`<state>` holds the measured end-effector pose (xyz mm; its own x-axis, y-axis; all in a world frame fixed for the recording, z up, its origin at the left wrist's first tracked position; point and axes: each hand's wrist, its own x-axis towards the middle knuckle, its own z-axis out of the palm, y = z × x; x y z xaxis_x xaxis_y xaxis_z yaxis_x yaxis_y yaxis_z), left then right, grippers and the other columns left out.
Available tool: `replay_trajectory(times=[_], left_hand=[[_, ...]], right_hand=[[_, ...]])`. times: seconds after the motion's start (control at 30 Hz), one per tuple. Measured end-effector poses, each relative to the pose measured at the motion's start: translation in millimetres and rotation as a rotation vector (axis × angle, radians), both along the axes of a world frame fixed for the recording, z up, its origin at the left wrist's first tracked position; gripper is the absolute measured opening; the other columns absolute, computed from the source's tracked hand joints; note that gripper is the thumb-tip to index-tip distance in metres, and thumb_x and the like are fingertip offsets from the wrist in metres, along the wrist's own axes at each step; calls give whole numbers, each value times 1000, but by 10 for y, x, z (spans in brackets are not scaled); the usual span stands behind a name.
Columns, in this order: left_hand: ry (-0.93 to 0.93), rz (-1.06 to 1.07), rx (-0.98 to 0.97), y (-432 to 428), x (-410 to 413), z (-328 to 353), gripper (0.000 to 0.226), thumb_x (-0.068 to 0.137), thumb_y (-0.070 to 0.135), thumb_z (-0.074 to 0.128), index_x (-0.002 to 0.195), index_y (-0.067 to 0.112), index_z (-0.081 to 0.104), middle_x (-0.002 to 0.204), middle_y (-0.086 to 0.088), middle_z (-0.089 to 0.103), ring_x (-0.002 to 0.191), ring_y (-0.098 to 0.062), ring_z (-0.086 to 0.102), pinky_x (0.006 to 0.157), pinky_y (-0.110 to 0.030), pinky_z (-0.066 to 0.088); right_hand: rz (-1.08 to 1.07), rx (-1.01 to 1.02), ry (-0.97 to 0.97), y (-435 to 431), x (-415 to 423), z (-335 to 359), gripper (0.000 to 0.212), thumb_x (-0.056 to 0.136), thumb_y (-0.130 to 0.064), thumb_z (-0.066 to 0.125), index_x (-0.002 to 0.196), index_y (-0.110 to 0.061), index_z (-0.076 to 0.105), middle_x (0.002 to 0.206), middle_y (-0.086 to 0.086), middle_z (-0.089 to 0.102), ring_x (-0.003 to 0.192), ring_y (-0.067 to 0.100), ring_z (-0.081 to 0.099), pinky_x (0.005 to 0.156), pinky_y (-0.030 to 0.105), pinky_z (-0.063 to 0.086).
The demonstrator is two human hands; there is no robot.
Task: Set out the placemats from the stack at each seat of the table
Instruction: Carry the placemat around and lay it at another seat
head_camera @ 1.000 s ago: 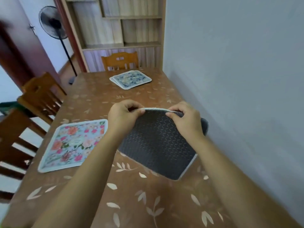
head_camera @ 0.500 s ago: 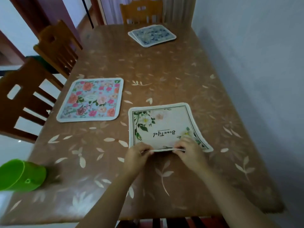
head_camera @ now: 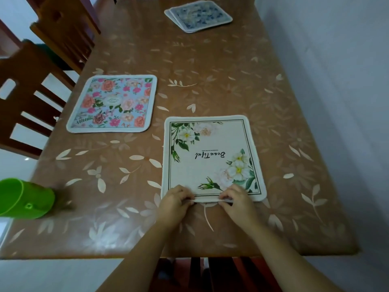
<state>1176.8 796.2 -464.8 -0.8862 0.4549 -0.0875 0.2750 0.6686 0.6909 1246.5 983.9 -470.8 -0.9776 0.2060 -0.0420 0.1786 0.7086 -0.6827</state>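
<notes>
A cream placemat (head_camera: pixel 210 157) with white flowers and the word "Beautiful" lies face up on the brown table (head_camera: pixel 221 66) at the near seat. My left hand (head_camera: pixel 174 203) pinches its near edge on the left, and my right hand (head_camera: pixel 236 202) pinches the same edge on the right. A pink-and-blue floral placemat (head_camera: pixel 112 104) lies flat at the left seat. The stack of blue patterned placemats (head_camera: pixel 199 15) sits at the far end of the table.
A green plastic cup (head_camera: pixel 23 200) lies on its side near the table's front left corner. Wooden chairs (head_camera: pixel 35 87) stand along the left side. A grey wall (head_camera: pixel 341 81) runs along the right edge of the table.
A second ago both hands held the mat up with its dark underside toward me. It now lies face up on the table, and the view has tilted down toward the near edge.
</notes>
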Motion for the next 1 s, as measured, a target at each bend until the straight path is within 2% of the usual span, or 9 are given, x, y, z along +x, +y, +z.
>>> replay_trajectory(times=[0.13, 0.23, 0.4, 0.5, 0.63, 0.67, 0.73, 0.9, 1.0], left_hand=[[34, 29, -18, 31, 23, 26, 11, 74, 4, 70, 84, 8, 71, 88, -8, 64, 86, -25, 57, 73, -29, 44], [42, 56, 1, 84, 39, 82, 10, 73, 6, 71, 82, 9, 71, 86, -6, 64, 82, -21, 57, 69, -24, 41], [22, 42, 47, 260, 200, 138, 9, 73, 12, 73, 82, 11, 72, 84, -2, 63, 78, -17, 57, 65, -19, 39], [29, -19, 69, 313, 284, 162, 12, 75, 14, 72, 87, 12, 72, 86, -1, 63, 82, -17, 57, 70, -20, 43], [77, -126, 64, 319, 334, 202, 26, 75, 16, 70, 101, 12, 67, 95, -4, 62, 89, -17, 56, 76, -30, 49], [74, -137, 77, 322, 348, 218, 27, 75, 16, 70, 101, 12, 66, 96, -4, 61, 89, -17, 56, 76, -29, 49], [64, -163, 101, 326, 381, 245, 26, 74, 13, 68, 100, 13, 65, 94, -1, 59, 85, -15, 56, 74, -27, 49], [50, -154, 181, 299, 381, 306, 22, 69, 0, 68, 87, 13, 68, 84, 3, 59, 75, -5, 56, 69, -12, 46], [5, -12, 272, 298, 356, 339, 15, 70, -3, 72, 74, 12, 71, 73, 2, 63, 72, -7, 58, 63, -7, 43]], right_hand=[[53, 101, 31, -5, 6, 3, 16, 71, -3, 74, 84, -7, 66, 84, 8, 58, 84, 25, 55, 75, 27, 41], [59, 97, 68, -56, -11, 16, 18, 69, -3, 74, 85, -6, 67, 82, 10, 58, 82, 28, 54, 75, 30, 41], [-21, -68, 89, -65, 8, 95, 13, 69, 5, 72, 80, -2, 69, 80, 13, 59, 82, 25, 54, 75, 20, 40], [-20, -100, 64, 106, 96, 157, 10, 73, 2, 71, 79, -5, 70, 81, 3, 57, 82, 15, 53, 74, 3, 35], [-44, -139, 25, 364, 144, 188, 11, 72, 5, 71, 78, -4, 70, 82, 6, 60, 80, 18, 58, 74, 14, 46], [-57, -151, 30, 409, 146, 189, 12, 71, 7, 71, 76, -3, 70, 81, 8, 61, 78, 18, 59, 72, 12, 47], [-72, -157, 41, 485, 151, 182, 13, 69, 10, 72, 74, -2, 69, 79, 10, 61, 74, 17, 58, 68, 4, 44], [-122, -148, 58, 621, 187, 203, 16, 67, 12, 72, 72, -3, 69, 76, 6, 60, 72, 12, 57, 65, 1, 41], [-76, -80, 56, 640, 221, 257, 13, 70, 6, 72, 76, -6, 68, 80, 5, 60, 77, 18, 58, 69, 13, 45]])
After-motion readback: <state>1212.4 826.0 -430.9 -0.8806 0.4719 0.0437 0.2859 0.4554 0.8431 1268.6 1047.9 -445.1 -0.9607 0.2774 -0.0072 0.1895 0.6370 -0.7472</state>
